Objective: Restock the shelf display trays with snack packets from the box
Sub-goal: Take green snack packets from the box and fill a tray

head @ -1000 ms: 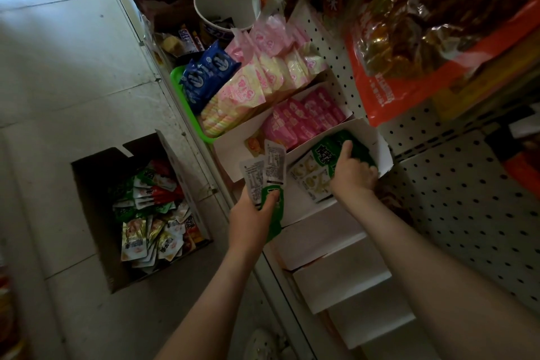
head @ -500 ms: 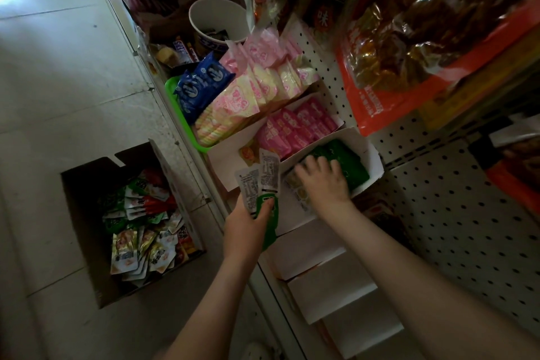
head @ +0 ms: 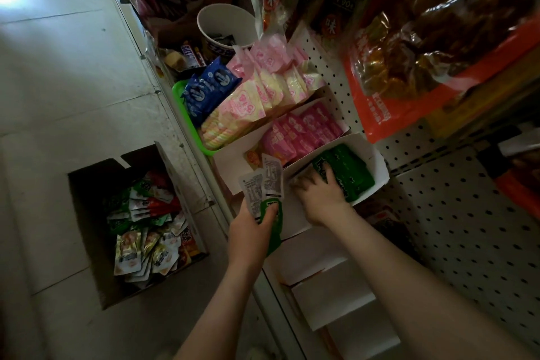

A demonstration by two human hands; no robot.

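The left hand (head: 251,226) is gripping a small fan of snack packets (head: 264,184), thumb curled over their lower ends: two are showing white printed backs and one green packet is sitting beneath them. The hand is holding them just in front of the shelf edge, beside the near end of a white display tray (head: 378,168).

The right hand (head: 320,197) is reaching palm-down into that tray, its fingers (head: 327,174) lying on the near end of a row of green packets (head: 352,169) that is filling the tray's far half. The hand is blurred, so I cannot tell whether the fingers are pinching a packet or only pressing on the row.

Next to this tray, a second white tray (head: 230,161) is carrying a row of pink packets (head: 304,131). Beyond it, a green basket (head: 179,99) is holding blue packets (head: 209,90) and pale pink-and-yellow packets (head: 242,108), with a white paper cup (head: 226,20) standing behind. More white trays (head: 330,295) are stepping down the shelf below the right forearm.

A white pegboard (head: 467,228) is backing the shelf, and a large orange bag (head: 409,90) is hanging above it.

Down on the tiled floor (head: 58,67), just left of the shelf, the cardboard box (head: 87,213) is standing open, with mixed packets (head: 149,231) lying in a heap inside.
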